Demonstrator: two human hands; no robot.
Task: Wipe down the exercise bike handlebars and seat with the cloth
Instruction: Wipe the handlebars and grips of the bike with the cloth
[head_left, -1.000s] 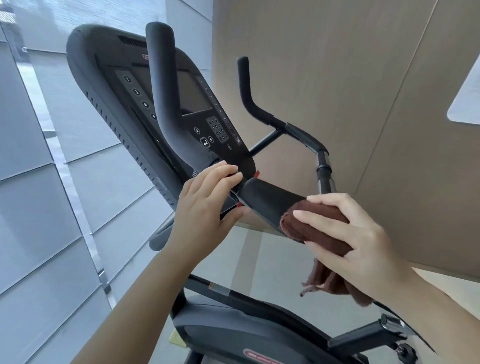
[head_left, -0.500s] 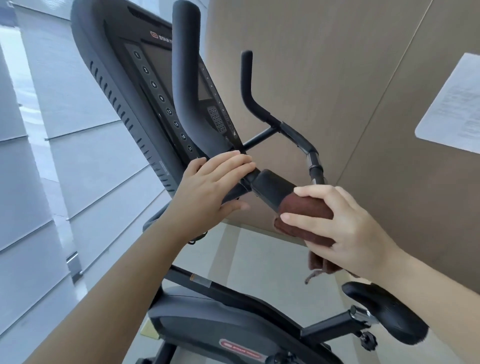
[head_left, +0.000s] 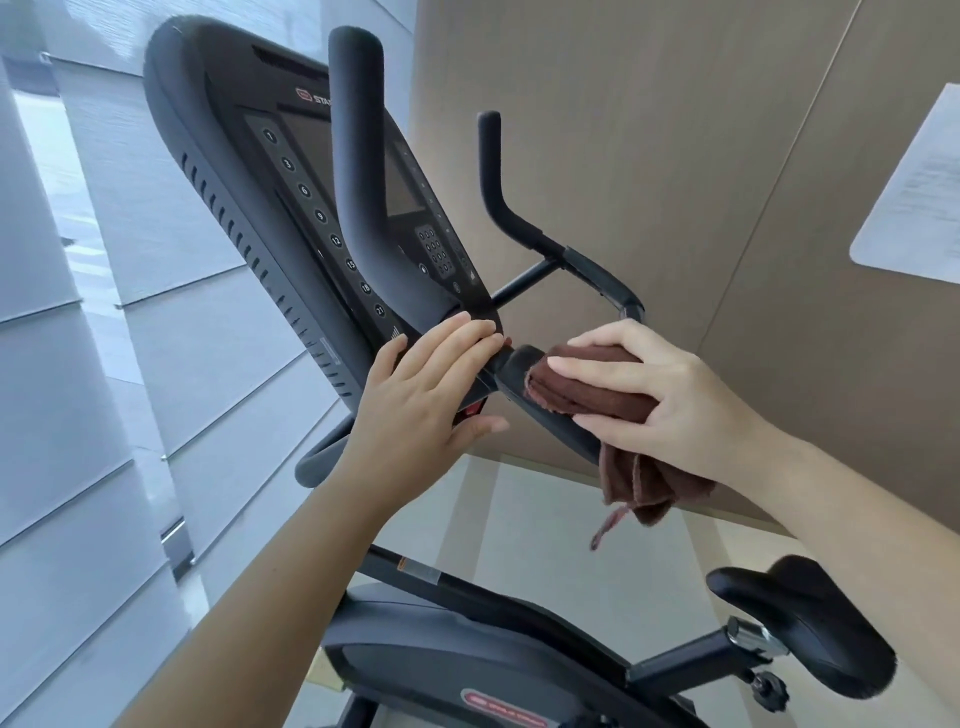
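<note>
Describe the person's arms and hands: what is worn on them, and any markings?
The left hand and right hand wear no gloves, and no rings show on the fingers. Neither wrist carries a watch or bracelet. The left forearm and right forearm are bare, with no sleeve in view.

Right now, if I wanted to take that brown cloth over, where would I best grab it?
Probably the loose tail of the cloth, from below: it hangs free under the padded handlebar, while the right hand wraps the folded part on top.
</note>
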